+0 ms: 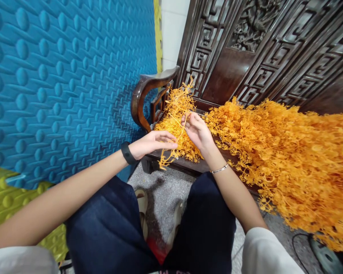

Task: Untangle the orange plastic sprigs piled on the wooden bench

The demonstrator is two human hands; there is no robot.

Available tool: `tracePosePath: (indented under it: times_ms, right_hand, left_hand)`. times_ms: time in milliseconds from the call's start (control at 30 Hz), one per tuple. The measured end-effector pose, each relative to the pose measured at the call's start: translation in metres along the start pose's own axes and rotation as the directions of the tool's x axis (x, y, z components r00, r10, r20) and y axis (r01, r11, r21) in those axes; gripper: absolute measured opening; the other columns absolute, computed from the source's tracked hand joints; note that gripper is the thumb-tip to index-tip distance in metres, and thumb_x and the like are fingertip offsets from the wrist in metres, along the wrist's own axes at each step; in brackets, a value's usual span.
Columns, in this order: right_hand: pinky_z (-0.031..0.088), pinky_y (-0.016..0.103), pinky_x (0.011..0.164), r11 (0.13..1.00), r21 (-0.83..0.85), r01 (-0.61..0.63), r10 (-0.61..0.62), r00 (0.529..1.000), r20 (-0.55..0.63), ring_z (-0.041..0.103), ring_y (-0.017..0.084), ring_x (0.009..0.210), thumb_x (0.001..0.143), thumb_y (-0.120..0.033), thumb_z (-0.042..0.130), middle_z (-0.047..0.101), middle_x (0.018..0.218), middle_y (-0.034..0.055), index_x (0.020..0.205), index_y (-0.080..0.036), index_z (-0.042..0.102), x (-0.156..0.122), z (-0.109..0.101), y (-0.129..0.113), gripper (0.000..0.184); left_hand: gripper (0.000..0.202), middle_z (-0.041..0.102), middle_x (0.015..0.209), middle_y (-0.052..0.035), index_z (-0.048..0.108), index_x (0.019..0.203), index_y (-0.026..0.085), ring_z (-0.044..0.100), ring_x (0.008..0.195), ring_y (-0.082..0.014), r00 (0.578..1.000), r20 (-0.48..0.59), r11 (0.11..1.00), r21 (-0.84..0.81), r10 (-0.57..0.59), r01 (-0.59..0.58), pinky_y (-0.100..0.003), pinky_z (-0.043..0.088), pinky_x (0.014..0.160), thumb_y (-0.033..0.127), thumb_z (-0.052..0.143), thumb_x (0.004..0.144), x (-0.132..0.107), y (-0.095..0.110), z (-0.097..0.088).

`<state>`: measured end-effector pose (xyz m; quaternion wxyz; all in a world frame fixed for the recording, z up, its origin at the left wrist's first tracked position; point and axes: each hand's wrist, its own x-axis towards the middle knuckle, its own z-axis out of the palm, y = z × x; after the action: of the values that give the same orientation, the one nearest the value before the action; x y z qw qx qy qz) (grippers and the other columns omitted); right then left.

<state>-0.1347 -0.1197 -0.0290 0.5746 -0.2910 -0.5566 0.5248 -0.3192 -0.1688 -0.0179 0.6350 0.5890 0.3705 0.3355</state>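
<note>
A thin orange artificial plant sprig [164, 162] stretches between my hands, its lower branched end hanging below my left fingers. My left hand [156, 142], with a black band at the wrist, pinches the stem between thumb and fingers. Higher up, my right hand [198, 131] has its fingers curled round the same stem near the fingertips; a silver bangle circles that wrist. Behind both hands a smaller heap of orange sprigs [178, 101] lies on the wooden bench seat [191, 165], by the armrest. My fingers hide part of the stem.
A large pile of orange sprigs [297, 152] covers the bench to the right and spills over its front edge. The curved armrest [137, 99] and carved backrest [225, 76] bound the seat. Blue foam matting [74, 76] is at left. A cable and round grey object [326, 255] lie lower right.
</note>
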Motion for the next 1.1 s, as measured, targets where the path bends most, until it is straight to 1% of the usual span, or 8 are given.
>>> tracePosePath:
  times_ms: [67,200,400,500,600,833,1000,1100]
  right_hand:
    - [0.051,0.032,0.082,1.000,0.026,0.006,-0.006,1.000,-0.004,0.059,0.014,0.083,0.079,-0.038,0.059,0.062,0.084,0.0013,0.075,-0.024,0.055,0.000,0.001,0.000,0.015]
    - [0.050,0.036,0.090,0.998,0.059,0.010,-0.009,1.000,-0.008,0.061,0.015,0.086,0.080,-0.035,0.057,0.063,0.087,0.0019,0.079,-0.024,0.054,0.000,0.000,-0.003,0.012]
    - [0.049,0.040,0.095,0.998,0.036,0.051,-0.047,0.994,-0.099,0.060,0.017,0.098,0.081,-0.036,0.055,0.063,0.089,0.0023,0.081,-0.025,0.053,0.003,-0.009,-0.004,0.011]
    - [0.049,0.039,0.096,0.993,0.085,0.085,-0.074,0.990,-0.121,0.059,0.017,0.101,0.082,-0.034,0.054,0.063,0.092,0.0020,0.082,-0.026,0.054,0.006,-0.018,-0.004,0.008]
    - [0.048,0.039,0.096,0.991,0.104,0.090,-0.075,0.987,-0.140,0.059,0.016,0.101,0.083,-0.033,0.052,0.063,0.096,0.0024,0.082,-0.025,0.055,0.009,-0.030,-0.004,0.008]
    - [0.051,0.041,0.092,0.985,0.147,0.095,-0.068,0.982,-0.178,0.059,0.017,0.100,0.083,-0.032,0.052,0.062,0.093,0.0035,0.077,-0.024,0.056,0.012,-0.046,0.001,0.011]
    - [0.050,0.041,0.093,0.977,0.197,0.083,-0.045,0.980,-0.192,0.060,0.017,0.096,0.082,-0.031,0.053,0.063,0.090,0.0033,0.077,-0.024,0.056,0.012,-0.047,0.001,0.009]
    - [0.050,0.043,0.092,0.981,0.174,0.082,-0.041,0.973,-0.228,0.060,0.019,0.096,0.081,-0.032,0.054,0.063,0.090,0.0037,0.077,-0.024,0.056,0.013,-0.047,0.000,0.009]
  left_hand:
    - [0.028,0.065,0.074,0.0007,0.066,0.086,0.014,0.058,0.069,-0.0102,0.999,0.001,0.998,0.055,-0.034,0.034,-0.027,0.042,0.075,0.021,0.077,0.061,0.001,-0.002,0.000]
    - [0.021,0.065,0.076,-0.0005,0.065,0.075,0.013,0.057,0.069,-0.0101,0.999,0.008,0.995,0.094,-0.044,0.043,-0.026,0.042,0.072,0.020,0.077,0.059,0.003,-0.004,-0.001]
    - [0.021,0.052,0.056,0.0056,0.060,0.064,0.014,0.048,0.055,-0.0074,0.998,-0.041,0.985,0.162,-0.048,0.054,-0.023,0.037,0.060,0.021,0.078,0.055,0.003,-0.004,-0.004]
    - [0.022,0.056,0.059,0.0033,0.056,0.058,0.014,0.049,0.056,-0.0079,0.994,-0.067,0.980,0.176,-0.085,0.095,-0.022,0.037,0.058,0.019,0.077,0.053,0.003,-0.005,-0.005]
    - [0.017,0.061,0.061,0.0005,0.059,0.057,0.014,0.050,0.055,-0.0083,0.990,-0.084,0.974,0.186,-0.117,0.131,-0.022,0.037,0.055,0.021,0.074,0.057,0.003,-0.006,-0.008]
    - [0.015,0.063,0.061,-0.0016,0.064,0.064,0.012,0.056,0.057,-0.0093,0.989,-0.134,0.990,0.112,-0.067,0.082,-0.023,0.045,0.059,0.022,0.075,0.062,0.001,-0.002,-0.012]
    - [0.015,0.061,0.061,0.0005,0.062,0.068,0.012,0.056,0.053,-0.0080,0.971,-0.238,0.999,0.029,0.034,-0.028,-0.022,0.046,0.057,0.022,0.073,0.065,0.000,0.000,-0.013]
    - [0.016,0.063,0.066,-0.0007,0.063,0.071,0.012,0.057,0.053,-0.0083,0.970,-0.226,0.996,0.024,0.094,-0.091,-0.022,0.045,0.054,0.023,0.073,0.065,0.000,0.001,-0.014]
